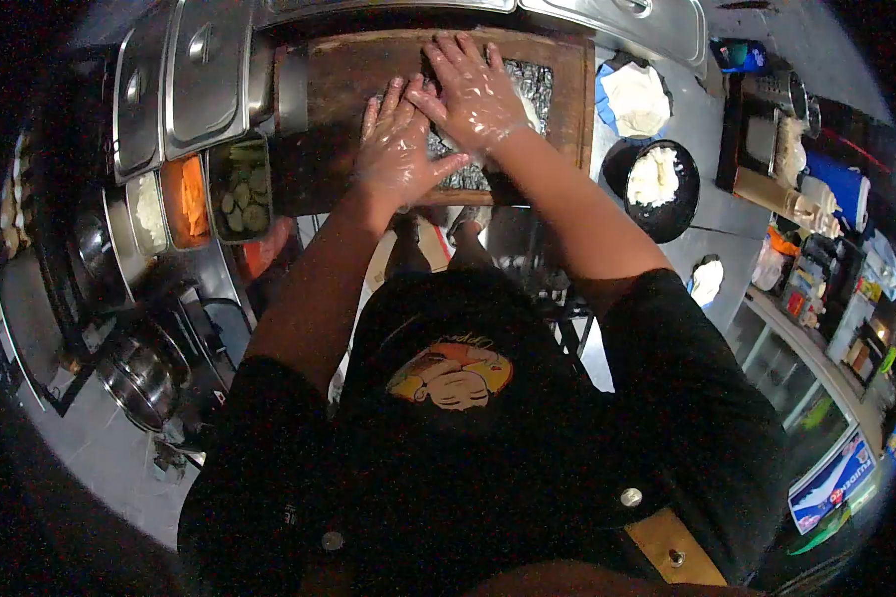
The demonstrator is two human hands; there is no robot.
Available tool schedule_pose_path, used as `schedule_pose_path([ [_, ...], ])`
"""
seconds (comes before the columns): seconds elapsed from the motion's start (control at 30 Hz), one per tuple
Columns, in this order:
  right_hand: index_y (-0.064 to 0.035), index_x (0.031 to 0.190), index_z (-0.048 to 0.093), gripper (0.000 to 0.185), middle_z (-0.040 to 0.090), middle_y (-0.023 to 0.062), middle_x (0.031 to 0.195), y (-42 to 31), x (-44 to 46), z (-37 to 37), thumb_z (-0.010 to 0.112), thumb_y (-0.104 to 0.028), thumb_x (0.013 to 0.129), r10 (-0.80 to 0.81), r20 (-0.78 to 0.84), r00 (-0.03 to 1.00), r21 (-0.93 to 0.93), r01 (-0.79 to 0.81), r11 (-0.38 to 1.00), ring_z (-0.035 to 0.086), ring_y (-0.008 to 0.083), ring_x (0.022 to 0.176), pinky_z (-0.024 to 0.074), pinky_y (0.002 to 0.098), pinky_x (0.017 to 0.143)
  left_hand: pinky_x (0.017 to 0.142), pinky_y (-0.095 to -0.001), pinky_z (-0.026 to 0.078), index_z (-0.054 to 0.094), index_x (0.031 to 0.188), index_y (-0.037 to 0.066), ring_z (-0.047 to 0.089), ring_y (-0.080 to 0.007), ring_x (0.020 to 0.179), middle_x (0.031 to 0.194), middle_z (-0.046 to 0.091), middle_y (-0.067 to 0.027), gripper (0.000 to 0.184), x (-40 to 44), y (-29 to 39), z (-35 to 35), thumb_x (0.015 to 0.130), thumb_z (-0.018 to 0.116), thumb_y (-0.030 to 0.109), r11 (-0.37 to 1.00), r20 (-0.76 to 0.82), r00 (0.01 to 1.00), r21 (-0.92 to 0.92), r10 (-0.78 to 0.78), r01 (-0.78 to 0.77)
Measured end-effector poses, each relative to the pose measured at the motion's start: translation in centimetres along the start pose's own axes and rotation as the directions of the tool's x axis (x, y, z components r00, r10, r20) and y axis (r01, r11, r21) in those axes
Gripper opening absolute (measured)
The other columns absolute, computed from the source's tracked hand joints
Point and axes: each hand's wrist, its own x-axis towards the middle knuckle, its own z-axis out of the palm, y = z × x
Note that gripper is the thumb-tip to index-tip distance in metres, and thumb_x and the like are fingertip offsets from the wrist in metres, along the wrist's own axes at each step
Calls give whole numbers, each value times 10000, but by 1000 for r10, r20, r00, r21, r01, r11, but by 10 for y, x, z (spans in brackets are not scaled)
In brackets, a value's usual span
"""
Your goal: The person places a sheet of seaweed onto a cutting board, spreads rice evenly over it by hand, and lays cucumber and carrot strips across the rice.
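Note:
My left hand [400, 149], in a clear plastic glove, lies flat with its fingers stretched out. My right hand [476, 95], gloved likewise, is spread just right of it, and the two overlap at the thumb and fingers. Both rest over a dark, shiny sheet that looks like nori [530, 76], on a brown wooden board [329, 90]. Some white food, seemingly rice [533, 109], shows on the sheet beside my right hand. Most of the sheet is hidden under my hands.
Left of the board are metal containers with sliced cucumber [249, 204], orange strips [191, 204] and white shreds [149, 214], below lidded steel pans [209, 80]. To the right stand a black bowl [682, 214] with white food and a white bundle [637, 99].

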Motion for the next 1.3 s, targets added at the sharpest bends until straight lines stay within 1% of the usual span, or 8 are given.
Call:
schedule_pose_path([
  [0.43, -93, 1740, 452, 894, 442, 146, 1807, -13, 25, 13, 411, -743, 1127, -16, -27, 1000, 39, 17, 999, 363, 380, 1685, 197, 614, 1391, 1416, -609, 42, 260, 1817, 99, 78, -394, 1771, 1895, 205, -197, 1197, 21, -17, 18, 953, 728, 783, 995, 43, 998, 95, 34, -38],
  [0.53, -103, 1747, 440, 888, 427, 141, 1816, -15, 30, 15, 400, -742, 1132, -21, -9, 1000, 57, 22, 998, 340, 376, 1695, 178, 608, 1401, 1373, -688, 37, 232, 1820, 108, 65, -479, 1751, 1893, 139, -247, 1218, 23, -18, 19, 940, 754, 769, 996, 71, 995, 52, 72, -76],
  [0.63, -114, 1778, 382, 941, 382, 136, 1843, -19, 33, 18, 339, -790, 1124, -37, 50, 998, 63, 34, 997, 296, 378, 1719, 132, 617, 1409, 1389, -663, 131, 335, 1796, 135, 122, -418, 1758, 1881, 237, -208, 1122, 21, -18, 20, 941, 776, 713, 988, -162, 975, 13, 155, -155],
  [0.73, -122, 1783, 374, 944, 375, 133, 1848, -24, 36, 22, 329, -795, 1123, -41, 4, 999, 119, 41, 992, 291, 376, 1723, 129, 618, 1410, 1369, -691, 167, 372, 1785, 181, 172, -430, 1744, 1876, 258, -200, 1071, 23, -19, 12, 936, 794, 680, 990, -75, 989, -50, 125, -129],
  [0.93, -149, 1769, 408, 916, 395, 141, 1836, -37, 46, 36, 328, -795, 1124, -65, -68, 996, 221, 79, 972, 325, 382, 1709, 150, 623, 1402, 1372, -701, 157, 358, 1797, 263, 152, -429, 1748, 1893, 216, -184, 951, 23, -19, 14, 1007, 711, 659, 972, 252, 967, 209, 48, -103],
  [1.17, -151, 1741, 448, 915, 480, 172, 1768, -50, 43, 33, 540, -762, 1067, -89, -139, 986, 358, 134, 924, 367, 392, 1687, 233, 681, 1360, 1396, -657, 147, 317, 1799, 123, 177, -430, 1747, 1889, 223, -199, 1054, 21, -20, 14, 995, 718, 676, 927, 218, 970, 331, 106, -175],
  [1.23, -137, 1716, 479, 871, 461, 223, 1768, -41, 17, 30, 651, -679, 1056, -443, -418, 793, 332, 587, 738, 372, 415, 1680, 251, 685, 1351, 1397, -651, 151, 312, 1795, 93, 188, -431, 1745, 1886, 231, -204, 1089, 20, -19, 5, 982, 736, 680, 943, 183, 978, 298, 99, -151],
  [1.3, -125, 1719, 478, 738, 432, 180, 1802, -54, -2, 31, 659, -514, 1118, -290, -339, 895, 307, 397, 865, 355, 392, 1692, 231, 652, 1368, 1398, -644, 156, 308, 1792, 62, 198, -431, 1744, 1883, 239, -208, 1124, 15, -16, -3, 968, 754, 684, 957, 158, 984, 263, 85, -125],
])
